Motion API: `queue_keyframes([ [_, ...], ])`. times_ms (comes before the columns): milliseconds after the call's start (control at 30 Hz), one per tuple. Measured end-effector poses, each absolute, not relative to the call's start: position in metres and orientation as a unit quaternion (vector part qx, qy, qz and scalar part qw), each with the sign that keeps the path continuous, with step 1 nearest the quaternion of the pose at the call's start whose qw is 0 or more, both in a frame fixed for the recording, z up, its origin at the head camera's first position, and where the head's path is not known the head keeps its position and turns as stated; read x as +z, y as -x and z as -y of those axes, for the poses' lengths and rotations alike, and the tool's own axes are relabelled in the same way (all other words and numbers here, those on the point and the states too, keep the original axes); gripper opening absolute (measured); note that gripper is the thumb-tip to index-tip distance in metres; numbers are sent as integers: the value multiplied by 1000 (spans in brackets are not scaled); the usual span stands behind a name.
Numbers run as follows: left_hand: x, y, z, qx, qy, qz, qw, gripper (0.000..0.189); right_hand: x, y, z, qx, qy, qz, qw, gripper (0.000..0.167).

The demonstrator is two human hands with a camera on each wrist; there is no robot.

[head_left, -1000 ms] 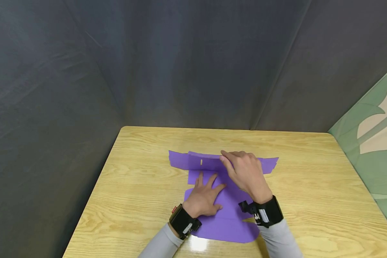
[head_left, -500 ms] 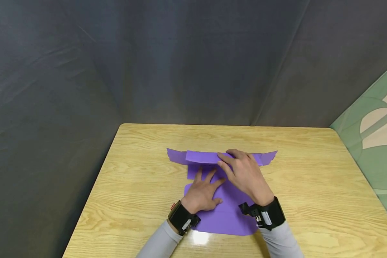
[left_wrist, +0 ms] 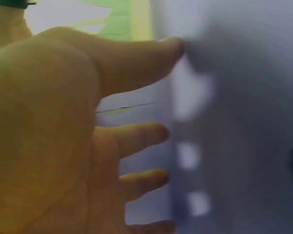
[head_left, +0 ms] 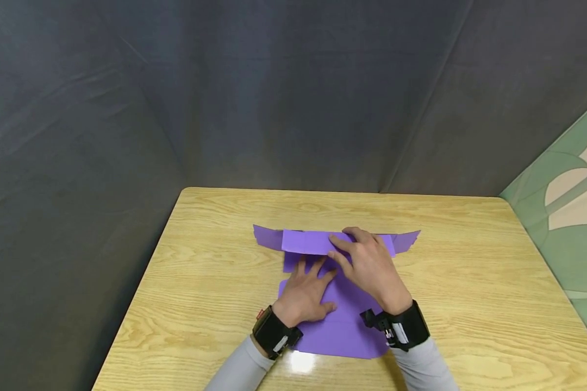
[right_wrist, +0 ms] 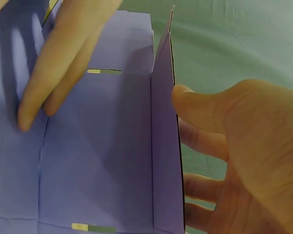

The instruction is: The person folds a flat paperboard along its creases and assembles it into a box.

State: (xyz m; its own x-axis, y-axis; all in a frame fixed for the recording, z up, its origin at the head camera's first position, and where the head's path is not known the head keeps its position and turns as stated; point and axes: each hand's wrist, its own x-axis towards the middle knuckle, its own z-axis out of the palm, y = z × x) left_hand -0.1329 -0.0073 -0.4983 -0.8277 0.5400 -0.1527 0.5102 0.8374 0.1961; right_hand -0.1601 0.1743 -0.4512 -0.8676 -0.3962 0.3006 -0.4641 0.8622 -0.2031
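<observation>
The right hand [head_left: 370, 266], spread, touches the long flap [head_left: 305, 242] lying crosswise. Just nearer, the left hand [head_left: 304, 297] rests spread on cardboard [head_left: 339, 338].

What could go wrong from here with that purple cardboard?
The right hand touches the raised flap toward its right side, so the unheld left end might lag and crease crookedly.

The left hand lies spread on the cardboard close to that flap, so its fingers could get in the way of a fold.

If that hand slips, the sheet might slide on the table.
</observation>
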Motion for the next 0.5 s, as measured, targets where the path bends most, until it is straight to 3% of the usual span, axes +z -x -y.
queue_keyframes([
  [133, -470, 126, 20, 141, -297, -942, 70, 58, -451, 159, -172, 134, -225, 956, 129, 38],
  [300, -441, 131, 39, 237, -278, -927, -82, 31, -451, 160, -170, 134, -224, 955, 139, 37],
  [400, -442, 141, 48, 263, -239, -921, -159, 35, -450, 161, -171, 130, -223, 955, 143, 37],
  [500, -450, 151, 56, 268, -217, -920, -186, 46, -451, 159, -170, 127, -221, 956, 143, 37],
])
